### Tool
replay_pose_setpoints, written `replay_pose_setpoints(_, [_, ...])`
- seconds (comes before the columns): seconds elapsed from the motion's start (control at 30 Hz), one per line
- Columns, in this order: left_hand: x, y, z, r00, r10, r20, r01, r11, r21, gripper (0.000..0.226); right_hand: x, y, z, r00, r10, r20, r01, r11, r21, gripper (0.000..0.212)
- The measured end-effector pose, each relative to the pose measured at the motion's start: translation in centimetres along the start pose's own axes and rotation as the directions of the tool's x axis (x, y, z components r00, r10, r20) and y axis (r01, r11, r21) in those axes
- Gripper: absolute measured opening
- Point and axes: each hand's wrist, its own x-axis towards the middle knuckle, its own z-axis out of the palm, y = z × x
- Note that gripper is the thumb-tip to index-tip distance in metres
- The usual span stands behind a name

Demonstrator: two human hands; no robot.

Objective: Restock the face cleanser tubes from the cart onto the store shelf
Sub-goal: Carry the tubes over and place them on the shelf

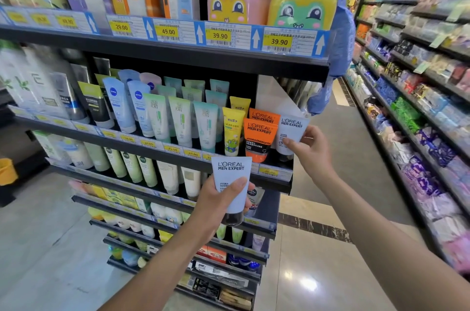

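Reaching out with both arms. Gripping a pale grey plastic tube in left hand, pinching a second grey tube in right hand.

One white L'Oréal tube stands cap-down at the right end of the shelf; a second tube is held upright just below.

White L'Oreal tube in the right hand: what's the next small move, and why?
Probably seat it. The right hand pinches the white tube cap-down at the right end of the shelf, beside the orange tube, so easing it down upright and letting go seems next. The left hand holds a second white tube in front of the shelf, ready to follow.
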Motion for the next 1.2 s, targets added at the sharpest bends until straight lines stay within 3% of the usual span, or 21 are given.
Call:
replay_pose_setpoints(0.13, [0.0, 0.2, 0.6, 1.000, 0.009, 0.017, -0.009, 1.000, -0.008, 0.040, -0.8, -1.0, -0.3, 1.000, 0.010, -0.020, -0.010, 1.000, -0.003, 0.054])
replay_pose_setpoints(0.2, [0.1, 0.3, 0.9, 0.999, 0.017, 0.030, -0.017, 1.000, -0.011, 0.039, -1.7, -2.1, -1.0, 0.990, -0.026, -0.137, 0.025, 1.000, -0.011, 0.057])
replay_pose_setpoints(0.3, [0.5, 0.5, 1.4, 0.998, 0.029, 0.060, -0.029, 1.000, -0.002, 0.037, -3.8, -4.8, -2.3, 0.948, -0.202, -0.247, 0.206, 0.979, -0.011, 0.035])
replay_pose_setpoints(0.4, [0.9, 1.4, 2.5, 0.988, 0.056, 0.144, -0.057, 0.998, -0.002, 0.028, -6.0, -8.1, -3.0, 0.939, -0.341, 0.052, 0.341, 0.940, 0.009, 0.011])
replay_pose_setpoints(0.47, [1.0, 2.5, 3.6, 0.975, 0.072, 0.212, -0.080, 0.996, 0.029, 0.024, -6.9, -9.7, -3.0, 0.908, -0.310, 0.282, 0.322, 0.947, 0.001, 0.013])
replay_pose_setpoints(0.53, [1.4, 3.6, 4.7, 0.964, 0.079, 0.253, -0.095, 0.994, 0.050, 0.026, -7.3, -10.6, -2.9, 0.894, -0.224, 0.388, 0.249, 0.968, -0.016, 0.014])
replay_pose_setpoints(0.63, [2.2, 4.9, 6.0, 0.962, 0.083, 0.260, -0.108, 0.991, 0.083, 0.032, -7.1, -11.6, -3.2, 0.894, -0.161, 0.418, 0.160, 0.986, 0.038, 0.009])
replay_pose_setpoints(0.8, [3.9, 7.6, 5.9, 0.911, 0.171, 0.374, -0.280, 0.924, 0.259, 0.042, -5.7, -13.1, -5.2, 0.923, -0.217, 0.318, 0.192, 0.975, 0.109, 0.010])
replay_pose_setpoints(0.9, [5.4, 9.2, 4.9, 0.892, 0.323, 0.317, -0.443, 0.764, 0.469, 0.027, -4.6, -13.8, -7.0, 0.949, -0.202, 0.241, 0.192, 0.979, 0.066, 0.014])
replay_pose_setpoints(1.0, [6.8, 10.3, 3.9, 0.836, 0.461, 0.297, -0.509, 0.451, 0.733, 0.023, -3.4, -13.5, -7.9, 0.967, -0.181, 0.179, 0.186, 0.982, -0.012, 0.018])
replay_pose_setpoints(1.1, [8.3, 10.5, 3.2, 0.785, 0.468, 0.406, -0.512, 0.123, 0.850, 0.034, -2.6, -12.4, -7.7, 0.979, -0.144, 0.145, 0.154, 0.986, -0.060, 0.016])
replay_pose_setpoints(1.2, [9.4, 10.2, 3.0, 0.780, 0.419, 0.464, -0.489, -0.054, 0.871, 0.039, -2.1, -10.8, -7.0, 0.986, -0.099, 0.131, 0.114, 0.988, -0.109, 0.012])
